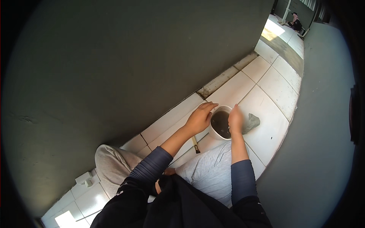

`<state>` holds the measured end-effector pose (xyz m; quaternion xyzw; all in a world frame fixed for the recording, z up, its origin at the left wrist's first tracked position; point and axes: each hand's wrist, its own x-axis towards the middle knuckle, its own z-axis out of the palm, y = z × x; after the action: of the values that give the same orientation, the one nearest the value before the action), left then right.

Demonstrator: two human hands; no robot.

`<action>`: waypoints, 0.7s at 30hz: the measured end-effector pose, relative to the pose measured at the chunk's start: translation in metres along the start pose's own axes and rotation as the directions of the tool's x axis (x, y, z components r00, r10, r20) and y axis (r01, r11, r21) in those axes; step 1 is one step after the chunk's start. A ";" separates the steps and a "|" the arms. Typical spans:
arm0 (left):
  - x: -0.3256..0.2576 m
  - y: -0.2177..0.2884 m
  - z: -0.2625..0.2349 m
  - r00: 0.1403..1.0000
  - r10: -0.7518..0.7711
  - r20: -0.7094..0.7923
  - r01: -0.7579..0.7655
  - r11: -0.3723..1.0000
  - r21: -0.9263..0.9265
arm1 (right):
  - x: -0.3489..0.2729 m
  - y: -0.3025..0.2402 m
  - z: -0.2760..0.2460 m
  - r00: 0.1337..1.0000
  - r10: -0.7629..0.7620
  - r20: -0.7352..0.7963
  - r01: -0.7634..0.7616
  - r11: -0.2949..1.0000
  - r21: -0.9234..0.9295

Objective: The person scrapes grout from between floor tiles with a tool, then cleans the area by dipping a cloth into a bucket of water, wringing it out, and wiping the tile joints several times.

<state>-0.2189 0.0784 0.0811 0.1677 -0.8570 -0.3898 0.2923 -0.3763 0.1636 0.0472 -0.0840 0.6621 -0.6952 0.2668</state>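
A white tub (218,135) with dark liquid (219,121) inside stands on the tiles in front of my legs. At its left side is my left hand (199,117), fingers stretched out and apart along the far left rim. My right hand (235,121) is at the right rim, its fingers curled closed and smeared a little by motion. What it holds, if anything, is hidden. Just right of that hand lies a crumpled grey-green cloth-like piece (252,122). Near my left forearm rests a yellow cutter-like tool (195,145) with a black end.
A dark grey wall (125,76) rises along the left, and another grey wall (315,136) runs down the right. White floor tiles (262,110) lie between them. A small white block (84,178) is at lower left. A person (295,22) sits far off at upper right.
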 end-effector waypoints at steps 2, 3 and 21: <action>-0.017 -0.003 -0.037 1.000 0.000 -0.010 0.000 0.998 0.056 | 0.000 0.000 0.002 1.000 -0.003 0.005 0.003 1.000 -0.013; -0.026 -0.007 -0.054 1.000 0.018 -0.007 -0.017 0.994 0.109 | 0.002 0.002 0.003 1.000 -0.010 -0.019 0.009 0.999 -0.048; -0.173 -0.081 -0.132 0.868 -0.461 -0.183 0.356 0.836 -0.418 | -0.123 0.046 0.145 0.716 -0.034 0.697 0.123 0.989 -0.078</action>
<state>0.0026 0.0402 0.0243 0.3427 -0.6618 -0.5711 0.3442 -0.1925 0.0967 0.0472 -0.3819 0.5497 -0.5833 0.4602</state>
